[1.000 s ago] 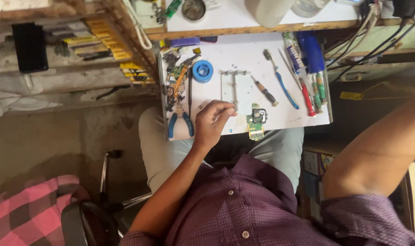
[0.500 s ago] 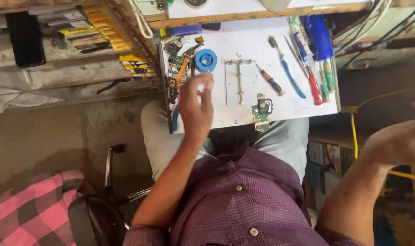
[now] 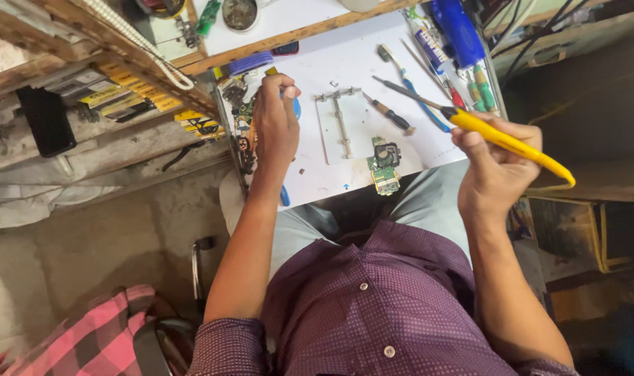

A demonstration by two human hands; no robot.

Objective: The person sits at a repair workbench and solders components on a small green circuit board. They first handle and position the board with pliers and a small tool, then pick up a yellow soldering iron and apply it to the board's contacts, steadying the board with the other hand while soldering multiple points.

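Two hands are at work over the white board (image 3: 331,63). Right hand (image 3: 494,160) grips a yellow soldering iron (image 3: 501,139), long axis slanting up-left, metal tip toward the small green circuit board (image 3: 384,163), which lies down-left of it. Left hand (image 3: 275,122) rests curled over a blue spool (image 3: 296,108), well apart.

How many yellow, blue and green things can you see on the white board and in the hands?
Yellow: 1, the soldering iron in the right hand.
Blue: 2, the roll under the left hand and the big marker.
Green: 1, the circuit board.
Total: 4
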